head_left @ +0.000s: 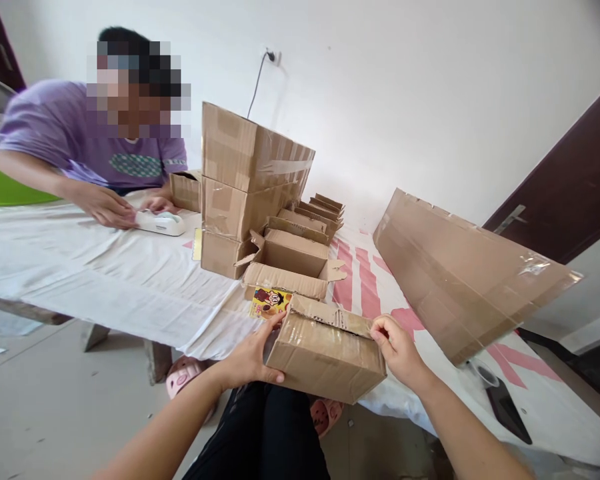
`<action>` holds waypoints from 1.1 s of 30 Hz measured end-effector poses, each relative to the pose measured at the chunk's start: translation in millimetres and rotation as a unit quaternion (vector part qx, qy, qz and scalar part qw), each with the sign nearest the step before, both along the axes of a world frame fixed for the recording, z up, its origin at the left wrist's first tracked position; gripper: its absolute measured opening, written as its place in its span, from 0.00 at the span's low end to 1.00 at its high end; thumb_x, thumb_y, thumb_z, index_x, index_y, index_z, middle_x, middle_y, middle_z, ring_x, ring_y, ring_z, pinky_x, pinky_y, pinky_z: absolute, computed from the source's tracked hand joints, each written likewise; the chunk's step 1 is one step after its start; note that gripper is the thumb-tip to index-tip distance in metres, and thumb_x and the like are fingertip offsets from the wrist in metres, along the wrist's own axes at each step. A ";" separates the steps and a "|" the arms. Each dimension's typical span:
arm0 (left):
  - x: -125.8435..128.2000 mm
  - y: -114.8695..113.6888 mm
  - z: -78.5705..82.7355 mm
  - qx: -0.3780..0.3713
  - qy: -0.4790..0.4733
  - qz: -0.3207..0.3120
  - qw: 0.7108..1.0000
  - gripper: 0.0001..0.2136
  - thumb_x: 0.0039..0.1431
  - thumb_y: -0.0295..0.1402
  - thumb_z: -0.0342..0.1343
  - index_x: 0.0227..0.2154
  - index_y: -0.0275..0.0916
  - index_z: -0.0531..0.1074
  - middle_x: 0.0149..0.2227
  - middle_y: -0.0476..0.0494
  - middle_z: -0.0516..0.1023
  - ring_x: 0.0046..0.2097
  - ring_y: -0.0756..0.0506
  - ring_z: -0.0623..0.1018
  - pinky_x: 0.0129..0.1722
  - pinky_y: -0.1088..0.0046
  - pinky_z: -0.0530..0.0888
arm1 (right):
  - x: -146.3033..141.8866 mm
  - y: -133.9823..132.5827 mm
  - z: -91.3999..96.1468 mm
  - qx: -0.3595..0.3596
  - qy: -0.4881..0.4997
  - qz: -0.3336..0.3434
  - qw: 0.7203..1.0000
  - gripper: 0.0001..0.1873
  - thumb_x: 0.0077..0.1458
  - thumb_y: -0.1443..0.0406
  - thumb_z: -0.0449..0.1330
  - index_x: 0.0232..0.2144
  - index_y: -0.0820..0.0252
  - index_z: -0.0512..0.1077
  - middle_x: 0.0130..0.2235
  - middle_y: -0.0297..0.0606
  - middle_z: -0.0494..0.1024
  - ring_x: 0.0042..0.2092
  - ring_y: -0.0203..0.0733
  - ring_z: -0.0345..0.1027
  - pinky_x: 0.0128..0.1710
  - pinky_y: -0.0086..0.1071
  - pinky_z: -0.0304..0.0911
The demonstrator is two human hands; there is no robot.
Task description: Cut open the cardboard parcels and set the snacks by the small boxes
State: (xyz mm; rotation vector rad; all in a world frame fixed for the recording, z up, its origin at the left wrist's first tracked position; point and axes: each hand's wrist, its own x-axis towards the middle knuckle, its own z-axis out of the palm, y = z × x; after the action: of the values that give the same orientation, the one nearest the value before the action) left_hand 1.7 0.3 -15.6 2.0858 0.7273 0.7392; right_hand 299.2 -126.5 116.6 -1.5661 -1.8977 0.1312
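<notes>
A small cardboard box (327,360) stands tilted at the table's near edge, just above my lap. My left hand (253,357) grips its left end, with the thumb on the near side and the fingers towards the top edge. At the upper right corner, the fingers of my right hand (394,348) pinch the edge of the box's top flap (330,315). Behind it lies a yellow cartoon card or packet (269,302), partly covered. An open cardboard box (287,279) with raised flaps sits just beyond.
Taped boxes (225,207) are stacked left of centre, with several open ones (325,210) behind. A large cardboard box (460,273) stands right, near a tape roll (484,373) and a dark phone-like slab (507,410). Across the table, a person in purple (125,157) touches a white tape dispenser (161,224).
</notes>
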 end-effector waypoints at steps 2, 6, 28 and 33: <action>0.0 -0.4 1.3 0.005 0.012 0.001 1.000 0.56 0.37 0.50 0.68 0.66 0.39 0.43 0.65 0.32 0.58 0.64 0.31 0.61 0.62 0.53 0.59 | 3.7 -8.1 -3.8 0.022 0.061 0.000 0.998 0.10 0.61 0.61 0.50 0.28 0.55 0.63 0.30 0.33 0.67 0.32 0.38 0.62 0.33 0.32 0.59; 0.3 -1.4 4.6 -0.018 0.019 -0.002 1.000 0.55 0.38 0.49 0.67 0.67 0.39 0.43 0.65 0.33 0.58 0.64 0.31 0.61 0.63 0.54 0.59 | 20.1 -25.2 -15.6 0.023 0.175 -0.054 0.983 0.14 0.61 0.54 0.49 0.29 0.55 0.61 0.30 0.32 0.66 0.32 0.38 0.62 0.34 0.32 0.61; 1.9 -0.3 3.2 0.004 0.033 0.013 0.999 0.53 0.41 0.51 0.65 0.66 0.40 0.45 0.61 0.32 0.64 0.62 0.28 0.64 0.60 0.49 0.62 | 92.3 -89.7 -103.4 -0.205 0.106 -0.186 0.955 0.13 0.54 0.56 0.52 0.25 0.57 0.65 0.22 0.28 0.68 0.23 0.35 0.61 0.25 0.28 0.58; 1.8 -0.9 4.4 0.000 0.027 0.012 1.000 0.53 0.40 0.51 0.66 0.66 0.41 0.44 0.64 0.33 0.61 0.63 0.28 0.63 0.61 0.49 0.61 | 91.4 -87.4 -112.5 -0.181 0.020 -0.235 0.955 0.05 0.51 0.64 0.55 0.24 0.57 0.67 0.23 0.30 0.70 0.27 0.40 0.64 0.30 0.32 0.57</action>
State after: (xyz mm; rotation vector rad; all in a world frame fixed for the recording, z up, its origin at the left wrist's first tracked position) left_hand 3.5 -0.6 -11.1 2.1067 0.7832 0.6984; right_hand 390.6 -213.9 4.1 -2.2011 -1.4732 0.3110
